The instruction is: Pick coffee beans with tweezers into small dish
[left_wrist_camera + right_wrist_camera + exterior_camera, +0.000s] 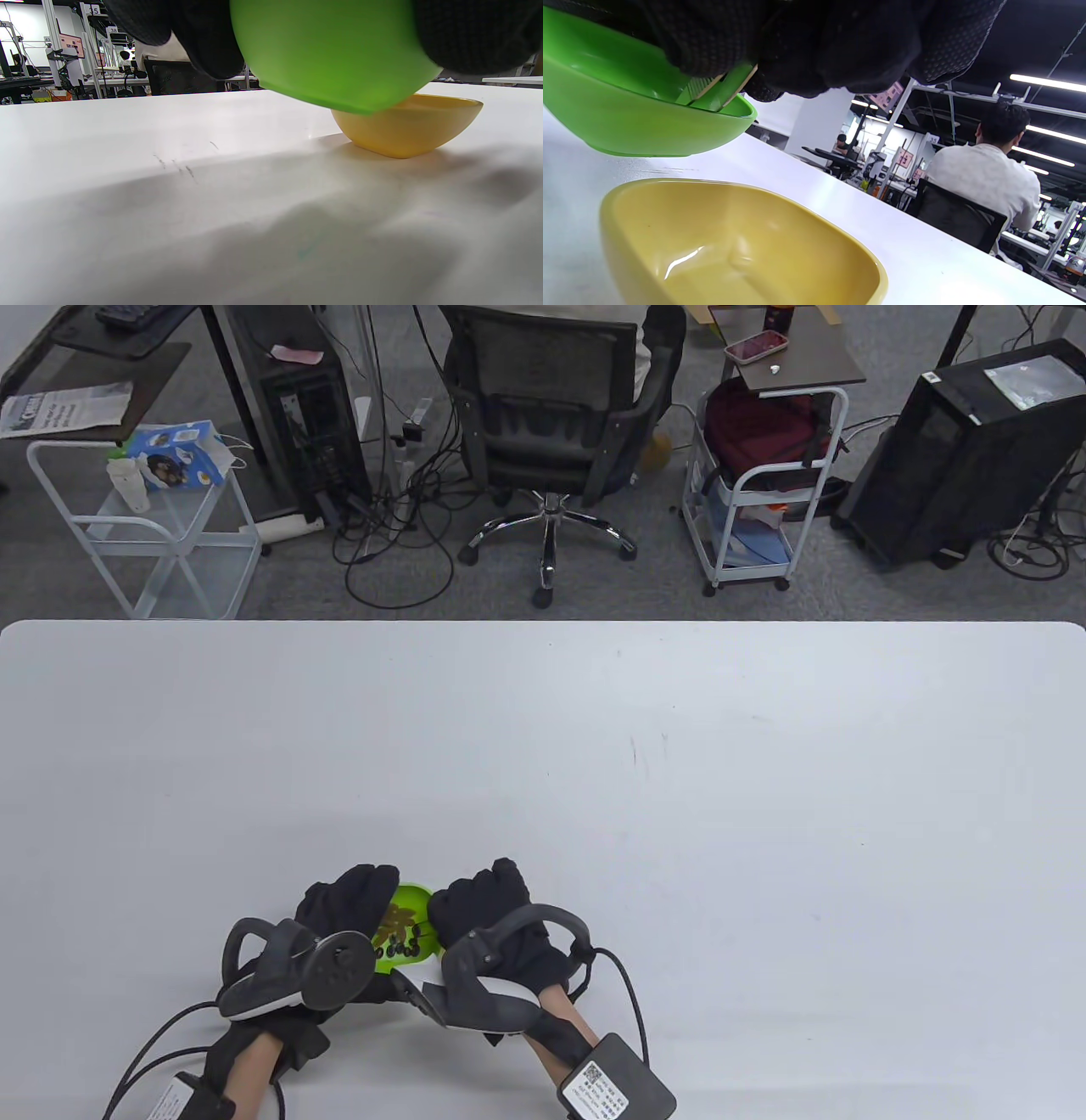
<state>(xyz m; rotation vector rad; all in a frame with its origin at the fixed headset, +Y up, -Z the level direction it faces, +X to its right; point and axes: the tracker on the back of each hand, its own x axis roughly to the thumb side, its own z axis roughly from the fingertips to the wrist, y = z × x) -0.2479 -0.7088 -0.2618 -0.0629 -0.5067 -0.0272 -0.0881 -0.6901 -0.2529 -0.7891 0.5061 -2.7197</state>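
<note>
Table view shows the left hand [348, 903] and right hand [484, 903] on either side of a green dish [413, 892] of coffee beans [399, 929], seemingly lifted off the table [594, 746] — the left grip clasps its underside. Right wrist view has the right grip pinching what looks like green tweezers [719, 89] over the green dish's rim, above an empty yellow dish [746, 250]. Picking has barely begun — next, nip one bean and carry it across to the yellow dish.

Near the front edge of a white table [543, 746]: left hand [344, 903] and right hand [488, 903], both black-gloved, flanking a green dish [413, 892] of dark coffee beans [399, 937]. Behind, an office chair [551, 415], two white carts.
</note>
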